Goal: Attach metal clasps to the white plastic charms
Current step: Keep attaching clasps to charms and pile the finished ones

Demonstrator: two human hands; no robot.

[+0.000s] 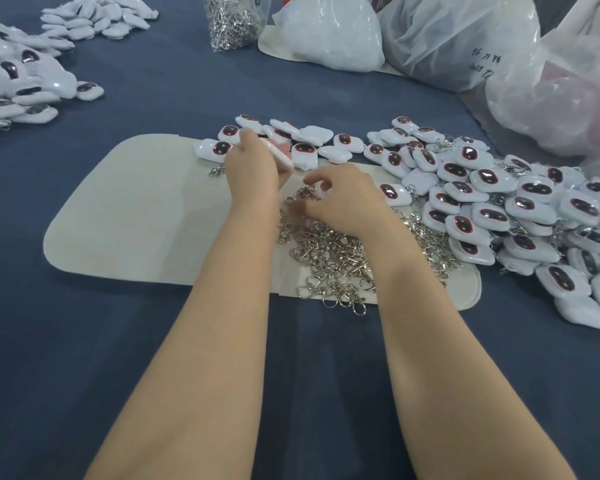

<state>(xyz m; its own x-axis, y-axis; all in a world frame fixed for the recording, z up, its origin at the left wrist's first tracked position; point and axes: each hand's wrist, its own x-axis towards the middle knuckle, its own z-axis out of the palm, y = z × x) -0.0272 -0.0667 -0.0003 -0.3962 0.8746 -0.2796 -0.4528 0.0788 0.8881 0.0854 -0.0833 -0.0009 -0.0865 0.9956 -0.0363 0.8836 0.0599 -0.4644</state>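
My left hand [253, 164] grips a white plastic charm [280, 154] with a pink face, held tilted above the pale felt mat [136, 216]. Just to its right, my right hand [340, 199] has its fingers curled over the top of a loose heap of metal clasps [333, 258] and pinches one clasp [305, 192] at the heap's far edge. A row of white charms with dark oval windows [305, 152] lies just beyond both hands. One stray clasp [216, 170] lies left of my left hand.
A big pile of charms [520, 220] spreads at the right. More white pieces [21, 84] lie at the far left. A clear bag of clasps [234, 20] and several plastic bags [447, 39] stand at the back on the blue cloth [153, 341].
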